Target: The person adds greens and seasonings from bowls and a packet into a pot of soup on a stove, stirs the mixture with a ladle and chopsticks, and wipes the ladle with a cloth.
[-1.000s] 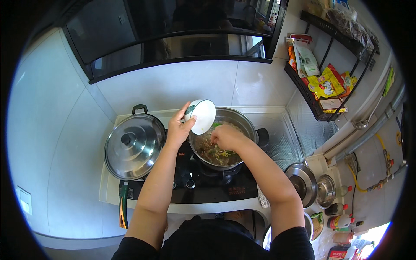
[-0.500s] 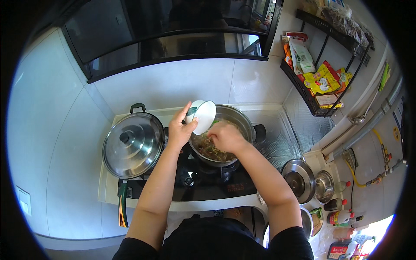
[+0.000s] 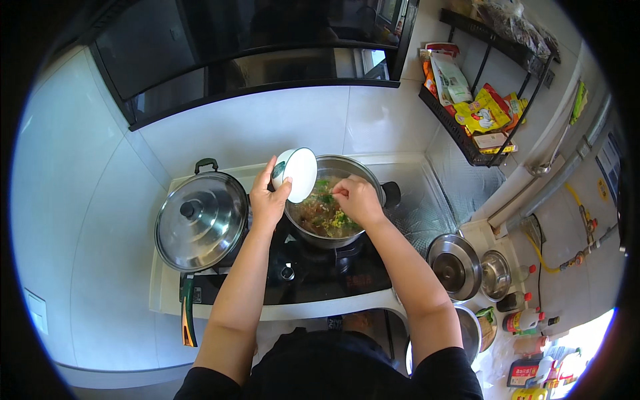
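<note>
While tipped over the steel pot (image 3: 337,213), small white bowl (image 3: 297,173) gripped in left hand (image 3: 268,200), right hand (image 3: 357,199) pinched shut just beside it.

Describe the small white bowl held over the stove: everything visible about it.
The small white bowl is round, smooth and glossy, apparently ceramic, with a thin darker rim line. The left hand grips it at its lower left edge, thumb on the rim. It is tipped steeply on its side, above the left edge of the open steel pot of mixed food on the black stove. Whether anything remains inside cannot be told. The right hand is over the pot, apart from the bowl.
</note>
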Available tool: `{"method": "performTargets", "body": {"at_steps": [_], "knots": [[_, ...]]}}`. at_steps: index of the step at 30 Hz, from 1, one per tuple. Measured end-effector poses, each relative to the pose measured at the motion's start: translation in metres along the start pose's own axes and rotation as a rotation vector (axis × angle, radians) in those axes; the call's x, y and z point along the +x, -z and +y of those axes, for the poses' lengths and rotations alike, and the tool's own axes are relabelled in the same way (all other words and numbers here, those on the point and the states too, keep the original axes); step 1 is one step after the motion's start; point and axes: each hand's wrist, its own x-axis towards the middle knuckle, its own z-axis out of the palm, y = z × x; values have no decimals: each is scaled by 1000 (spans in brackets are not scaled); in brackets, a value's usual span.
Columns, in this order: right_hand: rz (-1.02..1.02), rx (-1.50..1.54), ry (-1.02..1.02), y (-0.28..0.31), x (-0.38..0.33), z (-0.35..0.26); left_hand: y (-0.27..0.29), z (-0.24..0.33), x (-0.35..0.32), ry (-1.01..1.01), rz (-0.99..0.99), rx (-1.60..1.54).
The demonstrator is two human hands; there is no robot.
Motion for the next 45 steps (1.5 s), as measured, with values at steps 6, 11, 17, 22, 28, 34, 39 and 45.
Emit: {"method": "performTargets", "body": {"at_steps": [6,11,17,22,28,34,39,45], "knots": [[336,-79,434,-37,-21,-17,-11,21,-6,239,-28,-277],[441,-7,283,-40,-20,1,-13,14,-14,303,50,-432],[446,-398,-48,-11,-49,-3,-18,58,-32,605,32,-603],[727,477,-471,30,-95,-18,-53,85,-65,745,-183,-756],[738,754,-751,95,-199,-38,-117,135,-143,817,-557,-852],[852,710,-874,157,-330,-13,-172,185,-253,828,-832,-794],[1085,599,-947,203,-455,10,-223,233,-355,829,-1208,-747],[1429,456,-1174,238,-625,86,-294,275,-505,1175,-1516,-669]]}}
